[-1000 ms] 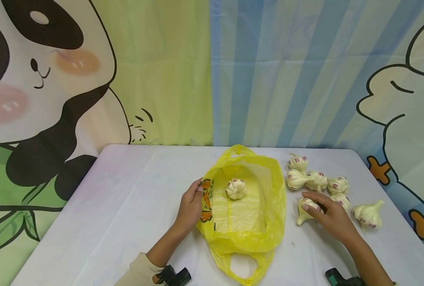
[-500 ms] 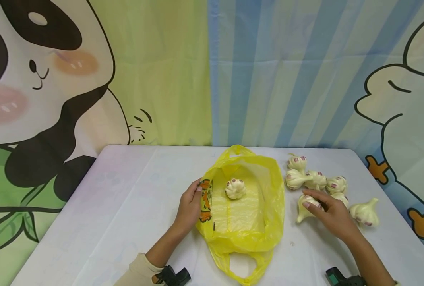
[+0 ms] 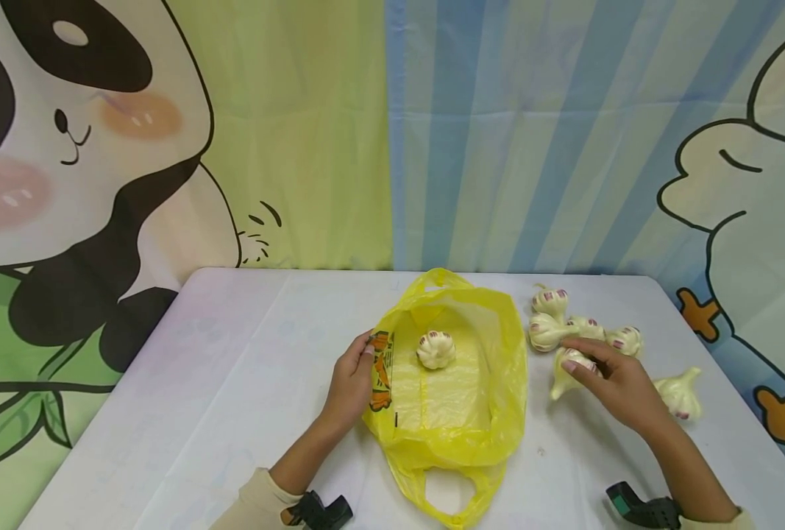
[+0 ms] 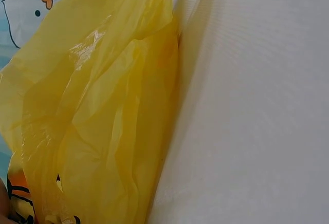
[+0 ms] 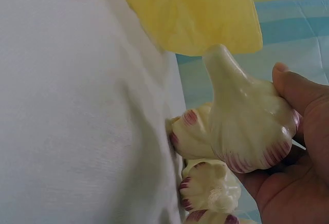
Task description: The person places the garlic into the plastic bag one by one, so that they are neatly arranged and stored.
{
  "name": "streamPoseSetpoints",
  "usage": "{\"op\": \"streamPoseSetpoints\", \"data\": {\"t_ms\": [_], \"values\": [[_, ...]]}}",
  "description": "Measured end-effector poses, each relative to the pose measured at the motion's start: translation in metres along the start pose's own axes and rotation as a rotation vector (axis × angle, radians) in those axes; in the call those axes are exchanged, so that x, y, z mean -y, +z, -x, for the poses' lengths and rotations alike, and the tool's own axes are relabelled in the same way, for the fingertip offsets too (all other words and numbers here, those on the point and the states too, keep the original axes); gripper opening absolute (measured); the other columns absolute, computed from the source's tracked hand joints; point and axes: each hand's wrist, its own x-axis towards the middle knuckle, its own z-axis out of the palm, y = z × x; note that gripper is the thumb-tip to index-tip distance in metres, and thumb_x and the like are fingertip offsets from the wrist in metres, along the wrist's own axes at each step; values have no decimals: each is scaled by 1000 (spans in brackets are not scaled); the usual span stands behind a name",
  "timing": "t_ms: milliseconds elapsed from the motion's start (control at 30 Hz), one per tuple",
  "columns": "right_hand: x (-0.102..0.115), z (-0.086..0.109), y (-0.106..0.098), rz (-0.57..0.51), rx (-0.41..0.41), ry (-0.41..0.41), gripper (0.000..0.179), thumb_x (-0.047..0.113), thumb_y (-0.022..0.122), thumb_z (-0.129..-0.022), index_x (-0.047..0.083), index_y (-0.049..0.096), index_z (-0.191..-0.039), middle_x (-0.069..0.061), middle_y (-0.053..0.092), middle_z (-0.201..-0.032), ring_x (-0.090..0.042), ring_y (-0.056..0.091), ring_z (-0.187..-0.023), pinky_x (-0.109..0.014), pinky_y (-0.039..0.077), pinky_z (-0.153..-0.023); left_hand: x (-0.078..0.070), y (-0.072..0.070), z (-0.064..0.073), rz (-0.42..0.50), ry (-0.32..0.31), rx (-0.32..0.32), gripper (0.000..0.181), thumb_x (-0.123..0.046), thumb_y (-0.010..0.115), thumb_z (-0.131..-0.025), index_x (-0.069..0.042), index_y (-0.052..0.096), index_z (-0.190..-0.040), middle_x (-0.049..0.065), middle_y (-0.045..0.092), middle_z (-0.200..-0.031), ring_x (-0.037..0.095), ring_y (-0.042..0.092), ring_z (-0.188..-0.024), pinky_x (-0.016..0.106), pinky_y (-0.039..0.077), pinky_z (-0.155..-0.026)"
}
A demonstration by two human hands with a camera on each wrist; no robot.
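In the head view a yellow plastic bag (image 3: 445, 449) lies with its mouth spread wide, and one garlic bulb (image 3: 436, 350) rests inside it. My left hand (image 3: 351, 384) pinches the bag's left edge beside the orange print. To the right of the bag, my right hand (image 3: 620, 386) grips a garlic bulb (image 3: 567, 372) between thumb and fingers, its stem pointing down toward me. The right wrist view shows this bulb (image 5: 249, 118) close up, raised off the white table, with purple streaks at its base. Behind it sit other bulbs (image 5: 211, 185).
Several garlic bulbs cluster at the table's back right, among them one bulb (image 3: 549, 333) near the bag. Another bulb (image 3: 680, 394) lies apart, right of my right hand. The white table (image 3: 233, 412) ends at a printed curtain (image 3: 299, 132).
My right hand has lifted the garlic bulb slightly up off the table, its wrist rising with it. The left hand and the bag have stayed in place.
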Motion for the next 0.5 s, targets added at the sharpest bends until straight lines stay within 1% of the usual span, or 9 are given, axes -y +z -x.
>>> {"op": "streamPoseSetpoints", "data": {"t_ms": [133, 300, 500], "values": [[8, -5, -5, 10, 2, 11, 38, 25, 65, -96, 10, 63, -130, -11, 60, -121, -15, 42, -69, -27, 36, -52, 0, 0, 0, 4, -3, 1, 39, -20, 34, -107, -11, 46, -143, 15, 55, -132, 30, 54, -117, 45, 39, -100], [14, -7, -7, 12, -7, 6, 39, 25, 65, -96, 11, 62, -132, -13, 59, -126, -13, 43, -78, -25, 37, -54, 2, 0, -1, 8, 1, 11, 39, -21, 33, -107, -11, 46, -143, 15, 55, -132, 31, 54, -116, 44, 40, -99], [19, -9, -7, -8, -2, -29, 38, 22, 66, -95, 10, 62, -132, -12, 59, -127, -10, 44, -81, -23, 39, -56, 3, 0, 0, 7, 4, 15, 39, -23, 33, -108, -12, 46, -143, 15, 55, -131, 31, 55, -114, 44, 42, -98]]}}
